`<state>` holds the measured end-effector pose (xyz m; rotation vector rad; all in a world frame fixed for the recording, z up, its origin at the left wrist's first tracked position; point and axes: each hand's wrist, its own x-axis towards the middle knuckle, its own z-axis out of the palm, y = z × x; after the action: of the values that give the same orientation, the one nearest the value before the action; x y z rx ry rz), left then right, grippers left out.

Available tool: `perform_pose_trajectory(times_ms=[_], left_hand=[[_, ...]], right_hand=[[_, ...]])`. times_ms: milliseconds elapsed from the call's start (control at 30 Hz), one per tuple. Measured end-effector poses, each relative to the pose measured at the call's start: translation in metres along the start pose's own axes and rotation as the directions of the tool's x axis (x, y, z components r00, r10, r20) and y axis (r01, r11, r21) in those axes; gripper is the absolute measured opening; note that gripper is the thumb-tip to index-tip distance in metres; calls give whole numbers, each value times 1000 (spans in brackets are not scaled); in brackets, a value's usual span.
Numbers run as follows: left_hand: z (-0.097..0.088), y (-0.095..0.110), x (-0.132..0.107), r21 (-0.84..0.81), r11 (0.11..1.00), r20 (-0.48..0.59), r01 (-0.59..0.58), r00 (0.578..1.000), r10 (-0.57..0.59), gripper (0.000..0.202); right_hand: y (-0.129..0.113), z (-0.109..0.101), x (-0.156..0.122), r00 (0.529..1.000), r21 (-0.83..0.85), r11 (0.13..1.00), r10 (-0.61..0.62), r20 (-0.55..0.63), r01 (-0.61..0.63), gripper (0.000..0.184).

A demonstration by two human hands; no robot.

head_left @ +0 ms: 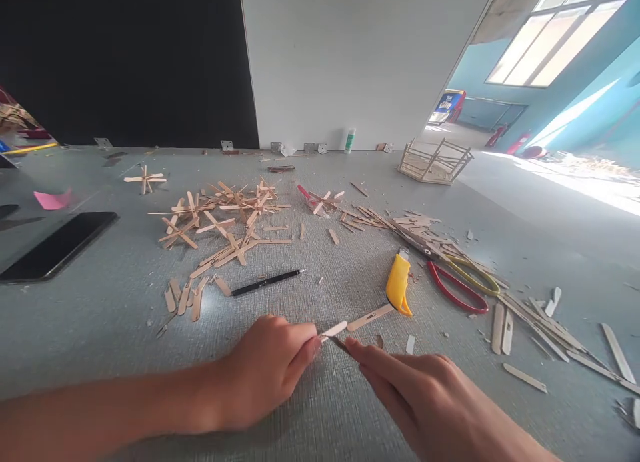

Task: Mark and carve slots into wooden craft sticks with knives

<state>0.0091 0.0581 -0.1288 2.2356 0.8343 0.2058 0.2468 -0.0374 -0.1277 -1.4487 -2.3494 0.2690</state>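
Observation:
Between the thumb and fingers of my left hand (273, 365) a wooden craft stick (336, 329) is pinched, its rounded end poking out to the right. My right hand (425, 385) grips a thin dark metal blade (339, 343), whose tip touches the stick close to my left fingertips. The blade's other end is hidden in my right fingers. Just beyond my hands lie another craft stick (370, 317) and a yellow utility knife (399, 285). A black pen (267, 283) rests farther left.
Scissors (459, 285) with red and yellow handles lie right, among scattered sticks. Crossed stick pieces (235, 209) are heaped mid-table. A phone (60, 245) lies left. Towards the back are a stick frame (435, 161), a glue stick (349, 141) and an upright panel (345, 62).

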Motion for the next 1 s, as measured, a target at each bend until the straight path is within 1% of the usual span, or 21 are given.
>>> perform_pose_trajectory(times_ms=[67, 133, 200, 267, 367, 400, 433, 467, 533, 567, 633, 700, 767, 800, 867, 967, 1000], left_hand=[[0, 4, -1, 57, 998, 12, -20, 1000, 19, 38], [-1, 7, -2, 76, 997, 24, -16, 1000, 14, 38], [-2, 8, -1, 83, 997, 39, -1, 999, -3, 37], [-4, 8, 0, 91, 996, 50, 14, 999, -19, 34], [-5, 7, 0, 100, 995, 49, 21, 998, -26, 33], [-5, 7, 1, 100, 995, 48, 25, 998, -30, 33], [-5, 7, 1, 99, 995, 45, 29, 998, -34, 34], [-5, 6, 0, 97, 995, 44, 32, 998, -37, 34], [-4, 6, 0, 90, 995, 41, 37, 998, -40, 33], [-4, 6, 0, 87, 995, 39, 38, 998, -42, 33], [-4, 7, 0, 86, 995, 33, 46, 998, -49, 35], [-2, 8, -1, 92, 994, 28, 54, 998, -57, 38], [-1, 9, -1, 102, 993, 25, 60, 998, -63, 39], [-1, 9, -1, 108, 992, 24, 61, 998, -64, 39], [0, 9, 0, 117, 991, 24, 58, 998, -62, 38], [-1, 9, 0, 121, 992, 32, 44, 998, -48, 34], [-2, 9, 1, 120, 992, 35, 40, 998, -45, 34]], right_hand=[[-8, -4, -1, 1000, -15, 1000, 21, -4, -21, 41], [-12, -8, 3, 1000, -10, 1000, 23, -22, -23, 37], [-11, -16, 15, 998, 20, 1000, 16, -52, -15, 32], [-7, -29, 31, 998, 53, 998, 37, -56, -34, 25], [-1, -48, 53, 991, 61, 994, 88, 98, -95, 15], [0, -51, 55, 989, 55, 994, 86, 124, -93, 14], [-1, -51, 56, 991, 46, 996, 74, 115, -80, 14], [-2, -47, 53, 996, 34, 997, 60, 70, -63, 16], [-8, -32, 40, 998, 1, 999, 34, -52, -34, 25], [-12, -21, 30, 996, -7, 999, 44, -72, -45, 29], [-18, 1, 11, 996, 0, 999, 54, -76, -55, 36], [-20, 18, -5, 990, 33, 996, 85, -109, -82, 44], [-18, 26, -12, 991, 68, 995, 83, -108, -76, 44], [-15, 26, -11, 992, 69, 995, 76, -102, -69, 43], [-11, 17, -3, 995, 37, 998, 56, -80, -53, 39], [-7, -12, 21, 999, -25, 1000, 2, -36, -3, 32], [-6, -23, 30, 999, -25, 999, -36, -8, 36, 29]])
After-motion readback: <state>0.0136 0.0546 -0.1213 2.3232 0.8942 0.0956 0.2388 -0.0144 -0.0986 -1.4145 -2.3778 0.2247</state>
